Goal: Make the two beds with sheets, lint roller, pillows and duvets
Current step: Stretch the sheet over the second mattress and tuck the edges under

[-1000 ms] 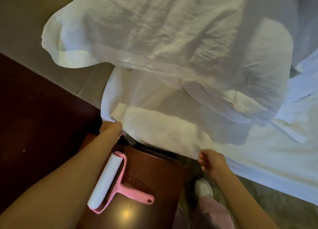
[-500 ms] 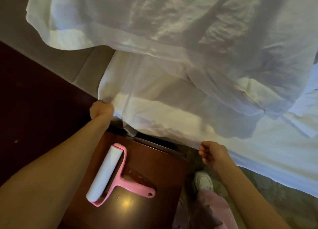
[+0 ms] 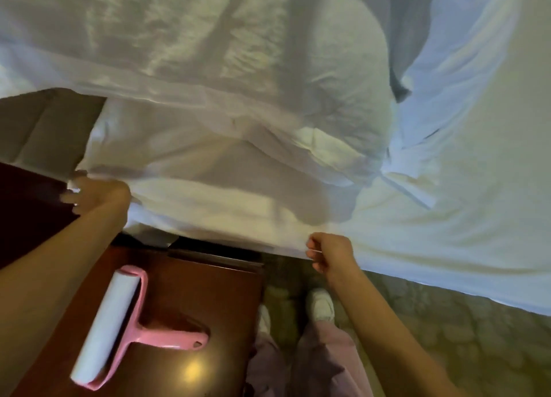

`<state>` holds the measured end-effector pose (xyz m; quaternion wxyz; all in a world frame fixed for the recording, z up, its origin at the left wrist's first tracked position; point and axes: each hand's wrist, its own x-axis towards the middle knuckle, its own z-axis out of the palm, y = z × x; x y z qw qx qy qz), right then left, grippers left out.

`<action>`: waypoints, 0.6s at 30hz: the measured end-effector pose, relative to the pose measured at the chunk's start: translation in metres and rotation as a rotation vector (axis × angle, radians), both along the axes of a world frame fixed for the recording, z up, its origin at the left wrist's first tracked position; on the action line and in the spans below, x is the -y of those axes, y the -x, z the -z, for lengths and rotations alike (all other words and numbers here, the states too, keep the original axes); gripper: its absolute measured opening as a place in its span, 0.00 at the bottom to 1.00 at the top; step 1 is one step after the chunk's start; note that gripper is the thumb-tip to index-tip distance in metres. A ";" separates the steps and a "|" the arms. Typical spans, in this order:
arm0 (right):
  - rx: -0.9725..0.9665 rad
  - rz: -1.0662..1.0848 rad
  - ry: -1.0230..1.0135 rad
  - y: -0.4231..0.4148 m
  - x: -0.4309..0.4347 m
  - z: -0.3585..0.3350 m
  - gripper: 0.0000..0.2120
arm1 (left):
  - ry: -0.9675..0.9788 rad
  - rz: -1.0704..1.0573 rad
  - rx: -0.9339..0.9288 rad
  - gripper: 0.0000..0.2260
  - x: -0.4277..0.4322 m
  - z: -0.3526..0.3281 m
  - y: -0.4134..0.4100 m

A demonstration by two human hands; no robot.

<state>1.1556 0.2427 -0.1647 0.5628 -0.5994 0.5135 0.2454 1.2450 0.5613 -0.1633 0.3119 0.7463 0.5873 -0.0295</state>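
Observation:
A large white sheet [image 3: 238,77] billows over the bed and fills most of the view. My left hand [image 3: 92,192] grips the sheet's near corner at the left, by the dark headboard. My right hand [image 3: 329,252] pinches the sheet's near edge in curled fingers, further right along the bed's side. A pink lint roller [image 3: 119,325] with a white roll lies flat on the brown nightstand [image 3: 208,301] below my left forearm. Pillows and duvets are not in sight.
The dark wooden headboard [image 3: 26,206] and a beige wall [image 3: 44,128] stand at the left. Patterned carpet [image 3: 447,331] runs along the bed at the lower right. My feet in white shoes [image 3: 320,304] stand between nightstand and bed.
The sheet has spread wider and now covers nearly the whole view. My left hand has moved left and up with the corner. My right hand has kept its pinch on the edge.

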 end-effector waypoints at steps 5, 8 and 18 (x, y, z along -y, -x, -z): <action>0.337 -0.276 0.729 -0.008 0.063 -0.025 0.08 | -0.429 1.062 0.339 0.19 0.100 0.017 0.052; 0.355 -0.592 0.968 0.012 0.114 -0.008 0.11 | -0.414 1.534 0.366 0.16 0.171 0.024 0.083; 0.453 -0.731 0.681 0.085 0.285 0.012 0.06 | -0.166 1.707 0.467 0.10 0.409 0.015 0.119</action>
